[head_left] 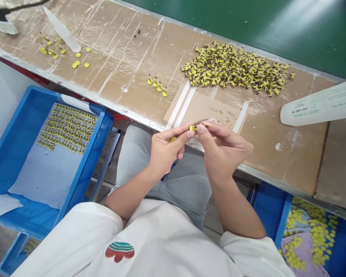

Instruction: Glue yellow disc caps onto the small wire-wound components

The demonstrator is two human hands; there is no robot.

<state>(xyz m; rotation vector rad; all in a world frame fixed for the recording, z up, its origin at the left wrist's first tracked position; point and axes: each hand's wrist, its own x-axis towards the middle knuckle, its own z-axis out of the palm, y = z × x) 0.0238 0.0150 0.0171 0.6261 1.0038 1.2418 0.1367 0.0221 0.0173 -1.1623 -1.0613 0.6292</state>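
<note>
Left hand [164, 152]: closed, thumb and forefinger pinched on a small yellow part [192, 128]; a second yellow piece [173, 139] tucked in the curled fingers.
Right hand [223, 148]: closed, touching the left at the fingertips, pinched on a thin brownish pin-like piece [201, 122] meeting the yellow part. Both hands held together over the lap, just at the near edge of the cardboard-covered bench [127, 50].

Bench, nearest the hands: taped cardboard patch [207, 109], bare. Beyond it, four upright yellow pieces [157, 84] in a short row, apparently finished and awaiting transfer. Farther right, large heap of yellow-and-dark parts [236, 69], judged unprocessed stock; still big.
Far left of bench: few loose yellow discs and parts [60, 50] beside a white tube [62, 29]. Right edge: white bottle [320, 105] lying on its side.

Blue tray [17, 130], left of the knees: several neat rows of yellow pieces [66, 129] on a grey sheet, covering only its upper part; most of the sheet unfilled.
Blue bin [268, 211], lower right: loose yellow pieces [314, 227], purpose not clear.

Progress, judged: early to middle; one piece in hand, much of the heap left.
</note>
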